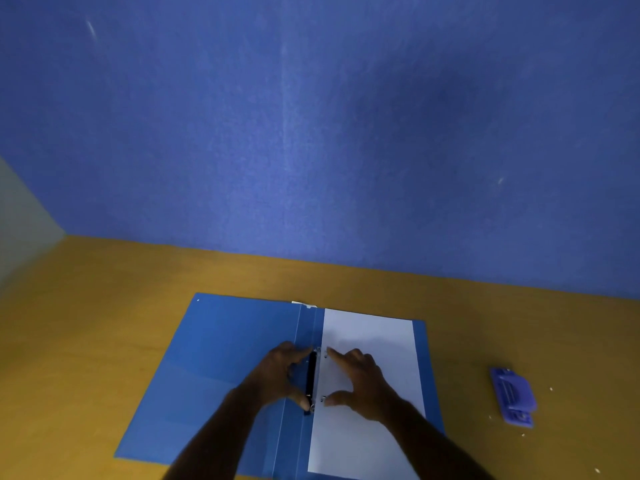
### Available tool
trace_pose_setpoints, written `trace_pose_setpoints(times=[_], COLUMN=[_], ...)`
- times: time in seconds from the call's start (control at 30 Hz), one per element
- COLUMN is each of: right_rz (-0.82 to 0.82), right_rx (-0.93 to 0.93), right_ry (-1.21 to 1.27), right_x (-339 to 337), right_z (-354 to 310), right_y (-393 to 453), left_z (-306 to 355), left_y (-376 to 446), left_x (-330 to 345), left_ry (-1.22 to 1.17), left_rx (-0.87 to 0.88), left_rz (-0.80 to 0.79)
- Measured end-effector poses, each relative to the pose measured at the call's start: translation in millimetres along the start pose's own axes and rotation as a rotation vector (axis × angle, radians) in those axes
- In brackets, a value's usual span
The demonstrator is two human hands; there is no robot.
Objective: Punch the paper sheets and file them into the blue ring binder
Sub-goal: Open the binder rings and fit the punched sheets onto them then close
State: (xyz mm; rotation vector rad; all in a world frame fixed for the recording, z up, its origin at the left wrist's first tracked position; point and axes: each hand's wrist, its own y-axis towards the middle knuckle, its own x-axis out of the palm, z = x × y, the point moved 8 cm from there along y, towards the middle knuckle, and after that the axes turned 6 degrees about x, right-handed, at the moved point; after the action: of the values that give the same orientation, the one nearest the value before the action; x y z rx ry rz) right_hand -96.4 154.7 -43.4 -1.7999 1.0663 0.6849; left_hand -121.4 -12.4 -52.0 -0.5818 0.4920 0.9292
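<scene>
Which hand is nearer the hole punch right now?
Right. The right hand rests on the paper, well left of the hole punch; the left hand is farther still, at the binder rings.

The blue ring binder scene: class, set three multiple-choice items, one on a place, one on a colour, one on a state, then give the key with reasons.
1. Where does the hole punch lie?
A. Inside the binder
B. On the table, right of the binder
C. Against the wall

2. What colour is the table?
A. Yellow-brown
B. White
C. Black

3. How is the binder?
A. Shut
B. Standing upright
C. Open flat

Key: 1 B, it sits apart on the bare tabletop; 2 A, the surface around the binder shows it; 3 C, both covers lie spread, white paper on the right half, left hand and right hand at the rings.
</scene>
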Motion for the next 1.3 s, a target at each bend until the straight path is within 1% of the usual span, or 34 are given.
trace_pose_setpoints(times=[0.17, 0.33, 0.5, 0.6, 0.67, 0.73, 0.77, 0.87, 0.97, 1.13, 1.3], right_rz=[0.014, 0.021, 0.01, 0.002, -0.006, -0.012, -0.019, -0.041, -0.056, -0.059, -0.077], right_rx=[0.012, 0.013, 0.01, 0.005, 0.015, 0.052, 0.065, 0.072, 0.077, 0.078, 0.084], right_ry=[-0.007, -0.037, -0.036, -0.036, -0.011, 0.042, 0.064, 0.085, 0.089, 0.091, 0.101], right_x=[1, 1, 1, 1, 3, 3, 3, 3, 2, 2, 2], right_z=[0, -5, -5, -4, -2, 2, 5, 7, 5, 6, 5], right_y=[3, 4, 3, 2, 1, 1, 1, -1, -2, -5, -5], left_z=[1, 6, 4, 3, -1, -6, -6, -1, 2, -6, -2], left_y=[1, 2, 0, -2, -3, -4, -4, -1, 3, 3, 4], left_x=[-1, 1, 3, 3, 2, 0, -2, -8, -1, 3, -1], left_ry=[0.063, 0.108, 0.112, 0.061, -0.05, -0.163, -0.168, -0.049, 0.017, -0.035, -0.079], left_rx=[-0.024, -0.039, -0.037, -0.04, -0.086, -0.158, -0.187, -0.27, -0.344, -0.465, -0.458], left_rz=[0.008, -0.022, -0.015, -0.016, 0.013, 0.074, 0.11, 0.217, 0.194, 0.191, 0.221])
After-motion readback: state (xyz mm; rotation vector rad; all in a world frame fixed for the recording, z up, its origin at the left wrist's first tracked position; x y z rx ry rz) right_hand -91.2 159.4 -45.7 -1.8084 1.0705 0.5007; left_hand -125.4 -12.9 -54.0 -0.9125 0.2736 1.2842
